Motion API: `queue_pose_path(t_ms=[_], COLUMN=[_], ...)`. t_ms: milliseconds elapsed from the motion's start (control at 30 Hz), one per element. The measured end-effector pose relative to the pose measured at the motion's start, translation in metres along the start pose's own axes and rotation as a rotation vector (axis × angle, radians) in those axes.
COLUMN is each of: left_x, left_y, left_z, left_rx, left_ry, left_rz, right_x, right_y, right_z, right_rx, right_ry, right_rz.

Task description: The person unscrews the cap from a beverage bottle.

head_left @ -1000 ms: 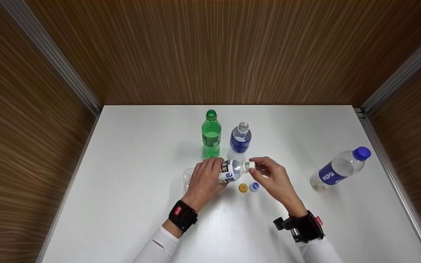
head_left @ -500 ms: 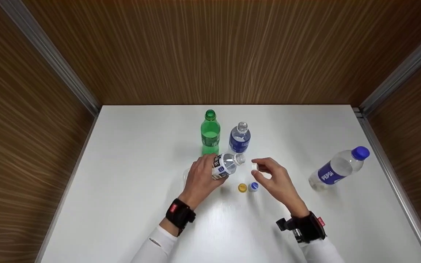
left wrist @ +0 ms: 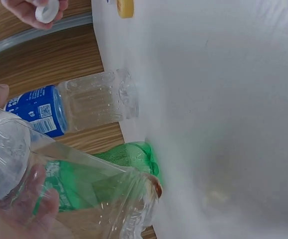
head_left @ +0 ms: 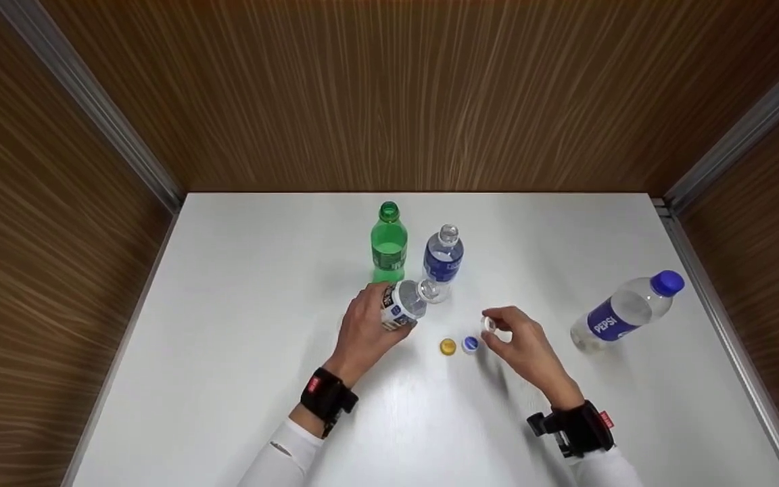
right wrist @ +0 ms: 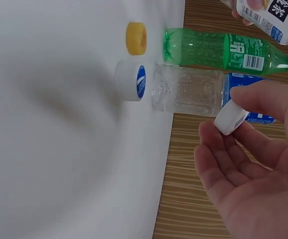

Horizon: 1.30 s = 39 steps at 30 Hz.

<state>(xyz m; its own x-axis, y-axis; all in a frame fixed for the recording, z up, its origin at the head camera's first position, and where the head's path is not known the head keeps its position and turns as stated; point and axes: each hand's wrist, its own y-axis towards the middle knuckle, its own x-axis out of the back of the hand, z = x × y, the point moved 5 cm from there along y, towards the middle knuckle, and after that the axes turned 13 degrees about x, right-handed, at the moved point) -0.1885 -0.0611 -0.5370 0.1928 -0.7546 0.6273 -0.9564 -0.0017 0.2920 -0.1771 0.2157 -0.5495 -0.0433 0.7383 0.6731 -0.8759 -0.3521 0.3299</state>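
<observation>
My left hand (head_left: 362, 335) grips a clear bottle with a white and black label (head_left: 403, 306); it is uncapped and tilted, its neck pointing toward the back right. Its clear lower part (left wrist: 99, 184) fills the lower left of the left wrist view. Between thumb and fingertips, my right hand (head_left: 528, 348) pinches a white bottle cap (right wrist: 231, 117), held to the right of the bottle. A yellow cap (head_left: 447, 347) and a white cap with a blue top (head_left: 470, 344) lie side by side on the table between the hands.
Behind the hands stand an uncapped green bottle (head_left: 389, 245) and an uncapped clear bottle with a blue label (head_left: 443, 258). A Pepsi bottle with a blue cap (head_left: 623, 314) stands at the right. Wood-grain panels (head_left: 389, 95) enclose the white table (head_left: 261, 270) at the back and sides.
The white cap has come off the held bottle and moved right and toward me in my right hand. My left hand has shifted the bottle left and raised its neck.
</observation>
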Motion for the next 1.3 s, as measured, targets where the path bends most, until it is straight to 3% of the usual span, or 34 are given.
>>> queue_pose_path(t_ms=[567, 900, 1133, 1300], left_x=[0.005, 0.012, 0.014, 0.016], left_y=[0.000, -0.001, -0.001, -0.002], left_z=[0.005, 0.015, 0.023, 0.027], left_rx=[0.103, 0.204, 0.308, 0.316], left_ry=[-0.142, -0.238, -0.315, -0.361], left_rz=[0.020, 0.045, 0.061, 0.068], right_x=[-0.004, -0.013, -0.018, -0.020], right_y=[-0.017, -0.017, -0.014, -0.013], right_z=[-0.023, -0.028, -0.029, -0.028], right_rx=[-0.008, -0.038, -0.028, 0.005], right_ry=[-0.169, -0.188, -0.206, -0.222], right_rz=[0.102, 0.192, 0.221, 0.222])
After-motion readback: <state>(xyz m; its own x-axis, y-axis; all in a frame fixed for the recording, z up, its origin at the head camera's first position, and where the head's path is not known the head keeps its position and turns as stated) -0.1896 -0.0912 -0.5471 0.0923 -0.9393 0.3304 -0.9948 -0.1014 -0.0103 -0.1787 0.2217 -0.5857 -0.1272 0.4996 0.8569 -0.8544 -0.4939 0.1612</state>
